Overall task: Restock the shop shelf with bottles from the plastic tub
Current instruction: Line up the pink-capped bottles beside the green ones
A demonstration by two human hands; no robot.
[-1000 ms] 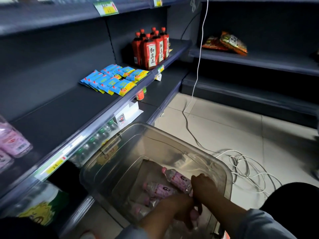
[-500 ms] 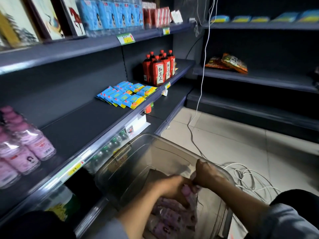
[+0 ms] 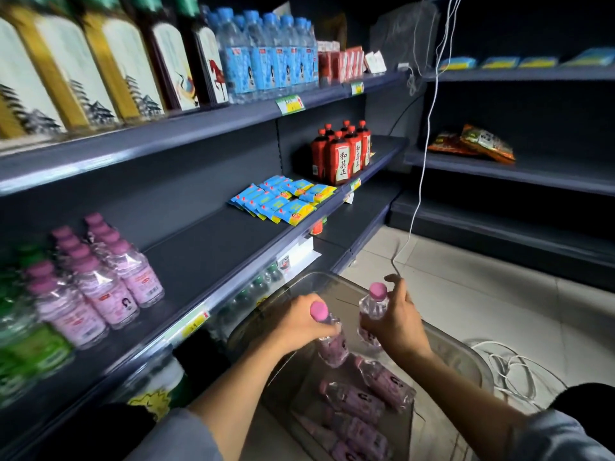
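Two pink-capped bottles are held upright above the clear plastic tub (image 3: 466, 357): the left hand (image 3: 296, 322) wraps one bottle (image 3: 329, 341) below its cap, the right hand (image 3: 397, 322) wraps the other (image 3: 374, 309). More pink bottles (image 3: 366, 397) lie in the tub. Matching stock (image 3: 100, 284) stands on the shelf (image 3: 213, 247) left; blue sachets (image 3: 283, 201) and red bottles (image 3: 342, 154) reading 和其正 sit farther along.

Both forearms reach forward side by side, the left hand (image 3: 299, 322) curled round the neck of a bottle (image 3: 327, 337) and the right hand (image 3: 397, 322) gripping another bottle (image 3: 374, 306) upright, index finger lifted clear above its cap.
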